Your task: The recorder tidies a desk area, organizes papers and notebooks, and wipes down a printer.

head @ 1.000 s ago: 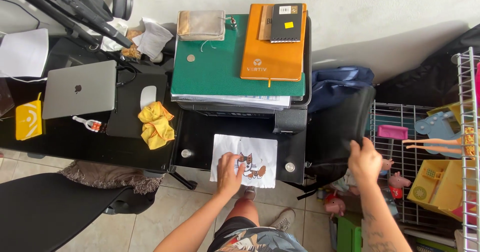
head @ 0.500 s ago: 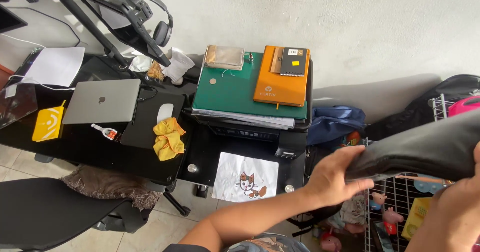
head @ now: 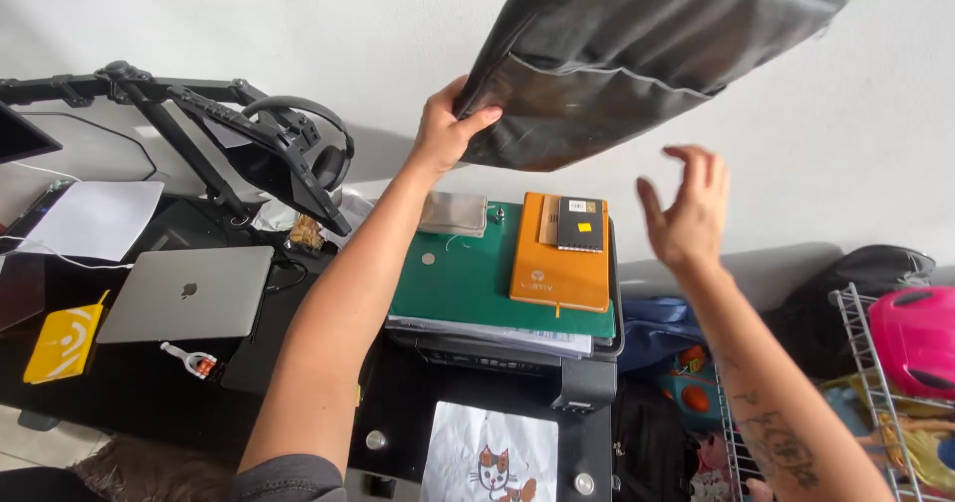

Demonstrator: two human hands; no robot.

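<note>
My left hand (head: 446,122) grips the lower left corner of a large flat black bag (head: 637,54) and holds it high against the white wall. My right hand (head: 688,206) hangs below the bag with fingers spread, touching nothing. Under both hands a black printer (head: 517,358) carries a green folder (head: 460,283), an orange notebook (head: 557,261) with a small black notepad (head: 579,223), and a beige pouch (head: 454,213). A white sheet with a cat drawing (head: 489,457) lies in the printer's tray.
On the black desk (head: 119,388) at the left sit a closed grey laptop (head: 187,306), a yellow pouch (head: 62,343), papers, headphones (head: 323,149) and a black monitor arm (head: 169,109). A wire rack (head: 875,373) with a pink thing (head: 915,338) and toys stands at the right.
The black bag has risen from waist height at the right to above the printer. My left hand now holds its corner, and my right hand has let go and opened.
</note>
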